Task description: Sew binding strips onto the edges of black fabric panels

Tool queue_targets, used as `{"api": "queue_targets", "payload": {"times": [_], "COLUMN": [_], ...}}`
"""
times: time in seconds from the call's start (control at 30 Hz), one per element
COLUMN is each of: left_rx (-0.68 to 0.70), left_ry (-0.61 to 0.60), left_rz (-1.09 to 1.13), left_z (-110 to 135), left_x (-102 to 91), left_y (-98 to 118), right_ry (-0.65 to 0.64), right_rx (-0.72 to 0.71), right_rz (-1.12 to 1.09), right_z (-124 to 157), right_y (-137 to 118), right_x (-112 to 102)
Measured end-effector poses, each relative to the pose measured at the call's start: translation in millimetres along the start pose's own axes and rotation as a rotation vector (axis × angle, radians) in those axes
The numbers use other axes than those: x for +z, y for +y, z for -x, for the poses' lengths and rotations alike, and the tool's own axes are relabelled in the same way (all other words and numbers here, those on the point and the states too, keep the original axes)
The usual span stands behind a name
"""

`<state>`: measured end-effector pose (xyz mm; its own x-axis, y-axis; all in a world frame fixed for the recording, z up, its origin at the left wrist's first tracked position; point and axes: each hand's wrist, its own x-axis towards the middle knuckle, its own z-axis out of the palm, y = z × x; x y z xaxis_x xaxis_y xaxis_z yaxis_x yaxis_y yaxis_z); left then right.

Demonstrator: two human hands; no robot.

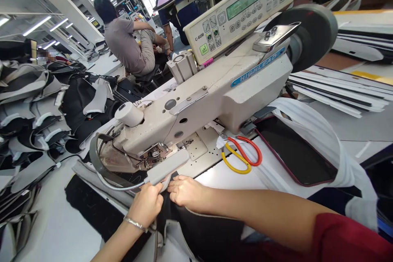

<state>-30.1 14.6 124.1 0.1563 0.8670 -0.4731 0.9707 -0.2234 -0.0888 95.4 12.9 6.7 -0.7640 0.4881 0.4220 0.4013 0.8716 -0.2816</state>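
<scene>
My left hand (146,204), with a silver bracelet at the wrist, is closed on the grey edge of a black fabric piece (211,229). Close beside it, my right hand (188,191) pinches the same piece near its top edge. Both hands are just in front of the needle area of a beige sewing machine (202,94). A long pale lamp head (167,166) on a flexible metal neck hangs right above my fingers and hides part of the needle area. The fabric drapes down toward my lap.
Scissors (241,155) with red and yellow handles lie on the machine bed. Right of them are a phone (296,149) and a white strap (319,127). A control panel (242,12) tops the machine. Grey-black pieces (39,110) are piled left; a seated person (129,45) is behind.
</scene>
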Motion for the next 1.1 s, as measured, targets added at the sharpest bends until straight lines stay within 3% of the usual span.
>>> {"api": "queue_targets", "payload": {"times": [0.23,0.47,0.87,1.1], "left_rx": [-0.032,0.016,0.023,-0.058], "left_ry": [-0.026,-0.071,0.030,0.002], "left_rz": [0.039,0.020,-0.013,-0.001], "left_z": [-9,-12,-4,-3], "left_x": [-3.4,-5.1,9.8,11.6], "left_y": [1,4,16,23], "right_ry": [0.030,0.024,0.013,-0.029], "right_rx": [-0.192,-0.010,-0.058,-0.089], "right_rz": [0.046,0.030,-0.004,-0.048], "right_z": [2,-15,-7,-7], "right_y": [-7,-34,-31,-29], "right_x": [-16,-7,3,-2]}}
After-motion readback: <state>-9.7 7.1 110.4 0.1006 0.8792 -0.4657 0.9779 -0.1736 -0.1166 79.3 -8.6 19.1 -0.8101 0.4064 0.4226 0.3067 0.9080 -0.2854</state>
